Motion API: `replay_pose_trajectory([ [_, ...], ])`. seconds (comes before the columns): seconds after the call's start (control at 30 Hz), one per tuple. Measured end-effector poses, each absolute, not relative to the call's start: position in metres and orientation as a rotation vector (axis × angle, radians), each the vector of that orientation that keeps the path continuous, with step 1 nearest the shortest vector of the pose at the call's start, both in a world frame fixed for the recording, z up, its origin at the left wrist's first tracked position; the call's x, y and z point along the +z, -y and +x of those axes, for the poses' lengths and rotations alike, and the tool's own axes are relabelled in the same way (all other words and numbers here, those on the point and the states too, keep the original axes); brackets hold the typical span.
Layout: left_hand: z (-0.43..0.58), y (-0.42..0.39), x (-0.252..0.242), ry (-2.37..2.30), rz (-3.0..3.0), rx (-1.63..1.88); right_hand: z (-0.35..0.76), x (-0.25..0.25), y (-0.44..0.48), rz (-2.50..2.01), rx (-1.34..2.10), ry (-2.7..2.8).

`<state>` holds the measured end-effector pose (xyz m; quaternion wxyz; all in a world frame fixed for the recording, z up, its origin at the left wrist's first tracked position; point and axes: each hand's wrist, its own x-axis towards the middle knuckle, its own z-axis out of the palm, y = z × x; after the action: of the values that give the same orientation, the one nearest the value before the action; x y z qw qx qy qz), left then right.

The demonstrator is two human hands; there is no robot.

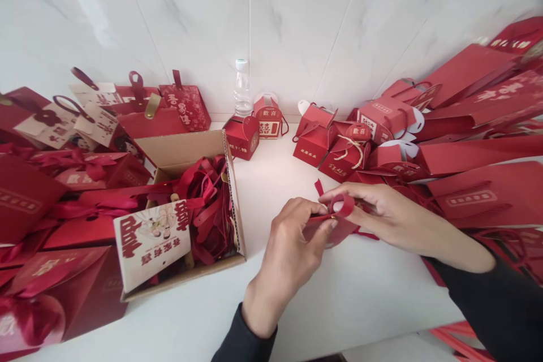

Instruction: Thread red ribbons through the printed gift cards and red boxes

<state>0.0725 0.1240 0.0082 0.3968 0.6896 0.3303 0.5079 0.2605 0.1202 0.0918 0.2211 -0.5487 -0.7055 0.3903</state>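
Note:
Near the middle of the white table (271, 181), a small red box (339, 233) is held between both hands, with a looped red strap (345, 205) standing up from its top. My left hand (297, 235) pinches the box's upper edge on its near left side, close to a small gold stud. On the other side, my right hand (369, 209) has its fingers closed around the box's top beside the strap loop. The box's far side and some of the right fingertips are hidden. A short red ribbon end (319, 186) sticks up behind the box.
An open cardboard box (241, 220) of red straps stands left of my hands, a printed card (155, 243) across it. Red gift boxes (91, 288) crowd the far left; more boxes and bags (479, 192) fill the right. A clear bottle (242, 87) stands by the wall.

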Motion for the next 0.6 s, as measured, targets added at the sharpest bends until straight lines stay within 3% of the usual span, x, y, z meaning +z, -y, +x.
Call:
replay_pose_trajectory([
  [0.6, 0.076, -0.123, 0.004, -0.843, 1.752, 1.269, 0.268, 0.09, -0.111, -1.468, 0.865, 2.031],
])
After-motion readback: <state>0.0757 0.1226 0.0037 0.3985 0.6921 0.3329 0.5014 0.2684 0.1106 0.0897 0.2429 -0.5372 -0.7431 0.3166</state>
